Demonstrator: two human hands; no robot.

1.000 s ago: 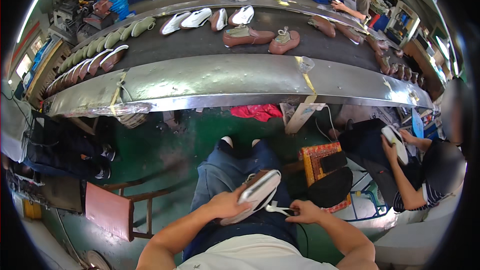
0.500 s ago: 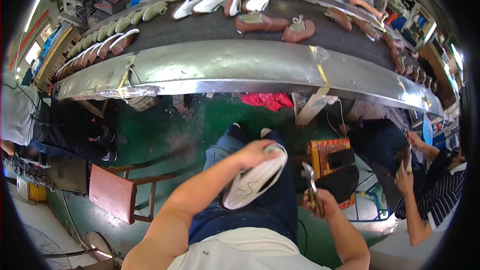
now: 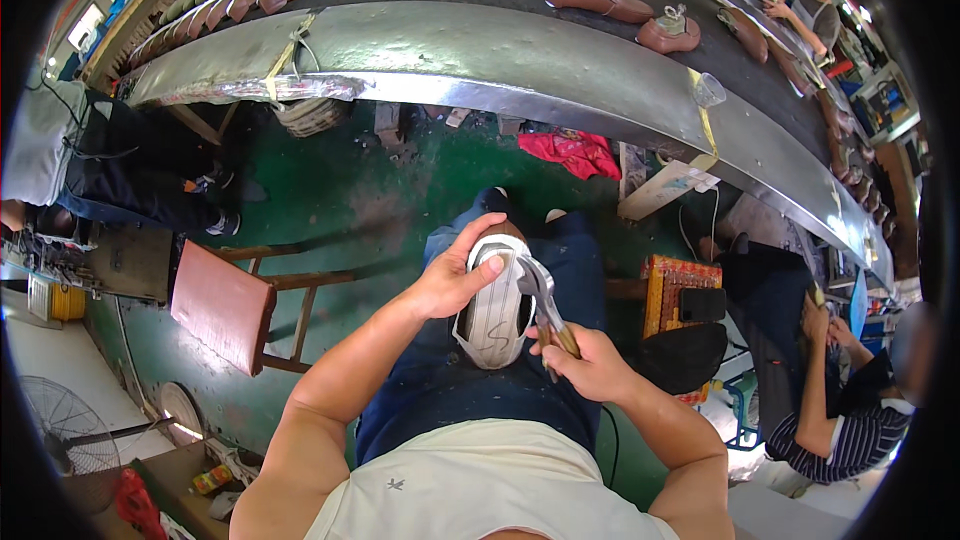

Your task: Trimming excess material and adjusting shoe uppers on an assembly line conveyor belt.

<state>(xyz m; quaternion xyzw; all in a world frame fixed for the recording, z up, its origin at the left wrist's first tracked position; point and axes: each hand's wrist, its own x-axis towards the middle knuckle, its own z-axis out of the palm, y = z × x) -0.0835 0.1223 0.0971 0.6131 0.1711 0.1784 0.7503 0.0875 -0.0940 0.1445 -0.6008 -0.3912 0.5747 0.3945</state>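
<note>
On my lap stands a white shoe upper (image 3: 490,312) stretched over a brown last, its toe end away from me and its sole side facing up. My left hand (image 3: 452,278) is wrapped round its far end, thumb pressed on the white edge. My right hand (image 3: 588,362) is closed on the handles of lasting pliers (image 3: 538,285). The metal jaws meet the shoe's right edge near the far end, close to my left thumb. Whether the jaws pinch the material cannot be made out.
A metal-edged conveyor (image 3: 430,45) carries rows of shoes on lasts. A pink-topped stool (image 3: 222,308) stands left; a patterned seat (image 3: 664,290) with a phone and black cap is right. Co-workers are at both sides and beyond the conveyor. A fan (image 3: 70,425) stands lower left.
The shoe has been turned more upright, my left hand shifting its grip on the far end. My right hand has brought the pliers leftward, from beside my lap to the shoe's edge.
</note>
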